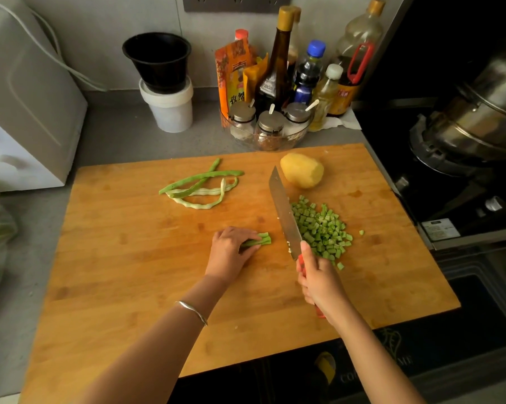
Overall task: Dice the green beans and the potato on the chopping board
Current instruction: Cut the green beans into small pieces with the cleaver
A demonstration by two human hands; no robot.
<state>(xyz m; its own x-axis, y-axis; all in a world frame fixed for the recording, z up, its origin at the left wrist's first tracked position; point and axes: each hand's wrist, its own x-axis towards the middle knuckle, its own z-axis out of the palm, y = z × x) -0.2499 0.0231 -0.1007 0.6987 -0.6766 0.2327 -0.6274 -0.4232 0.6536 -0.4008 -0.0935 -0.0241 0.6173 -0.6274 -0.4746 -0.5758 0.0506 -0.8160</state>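
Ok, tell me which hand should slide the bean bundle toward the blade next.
Left. The left hand holds the bean bundle down on the chopping board, cut ends facing the blade. The right hand grips the knife, its blade just right of the bundle, so it is occupied.

green diced beans (pixel 321 228), yellow potato (pixel 302 170), orange-brown chopping board (pixel 129 272), red knife handle (pixel 320 312)

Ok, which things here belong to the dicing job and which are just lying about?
Job: chopping board, knife in right hand, bean bundle under left hand, whole beans, diced beans, potato.
Lying about: black cup, white tub, bottles, spice jars, steel pot.
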